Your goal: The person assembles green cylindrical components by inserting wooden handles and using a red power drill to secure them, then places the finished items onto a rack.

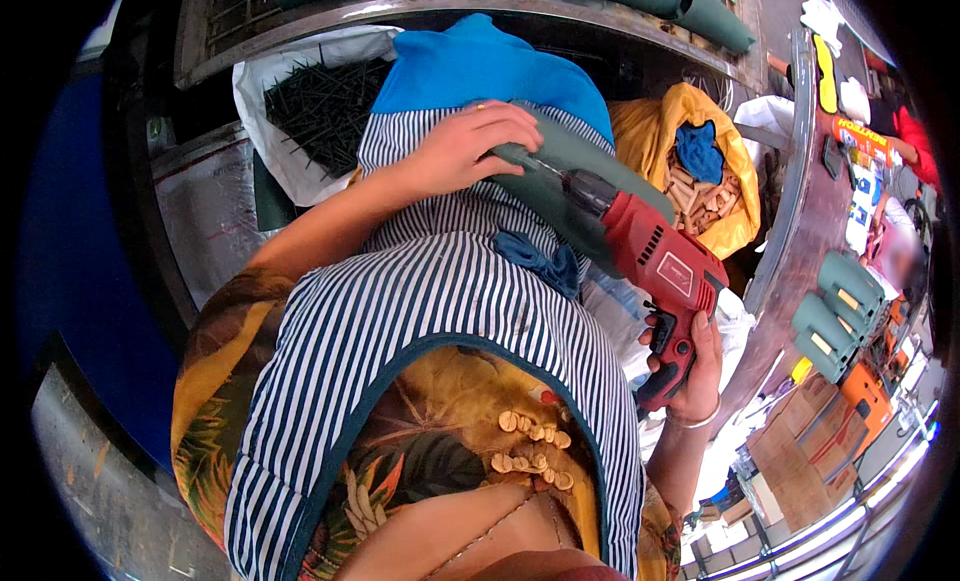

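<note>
My right hand [703, 356] is closed round the handle of a red power drill [665, 256] with a black chuck. The drill points left and away from me, and its thin bit reaches close to the fingertips of my left hand [470, 146]. That hand is curled over a smooth dark green curved piece [585, 206] lying across my lap, gripping its upper left part. The piece runs beneath the drill, which hides some of it. Whether the bit is inside the piece, I cannot tell. Blue cloth [490, 66] and a striped apron [430, 281] cover my lap.
A white sack [285, 101] of thin dark green sticks stands at the left. At the right is a yellow sack [735, 146] with small wooden pieces and a blue cloth. Several green moulded parts [840, 311] lie on the right-hand table; another person is beyond.
</note>
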A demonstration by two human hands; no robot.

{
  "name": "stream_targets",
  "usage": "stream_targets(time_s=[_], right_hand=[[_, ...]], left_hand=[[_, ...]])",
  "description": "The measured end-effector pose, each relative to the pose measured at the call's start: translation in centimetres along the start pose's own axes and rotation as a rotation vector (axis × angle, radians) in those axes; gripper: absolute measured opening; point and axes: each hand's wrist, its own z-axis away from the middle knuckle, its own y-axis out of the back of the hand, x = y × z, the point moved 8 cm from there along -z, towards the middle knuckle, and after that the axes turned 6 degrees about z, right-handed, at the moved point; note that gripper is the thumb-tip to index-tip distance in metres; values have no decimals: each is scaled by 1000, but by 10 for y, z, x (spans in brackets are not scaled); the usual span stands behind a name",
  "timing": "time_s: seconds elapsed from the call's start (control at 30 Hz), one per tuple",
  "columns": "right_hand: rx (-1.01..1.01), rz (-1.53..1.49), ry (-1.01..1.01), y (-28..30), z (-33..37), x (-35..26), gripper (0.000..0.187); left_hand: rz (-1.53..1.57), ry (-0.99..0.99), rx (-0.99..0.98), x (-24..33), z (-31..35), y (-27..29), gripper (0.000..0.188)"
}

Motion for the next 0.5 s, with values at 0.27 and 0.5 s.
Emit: stream_targets(time_s=[0.27, 0.5], right_hand=[[-7, -68, -44, 20, -4, 30, 46], [-33, -157, -52, 31, -12, 36, 50]], left_hand=[[164, 45, 96, -27, -1, -12, 36], [266, 128, 121, -36, 5, -12, 36]])
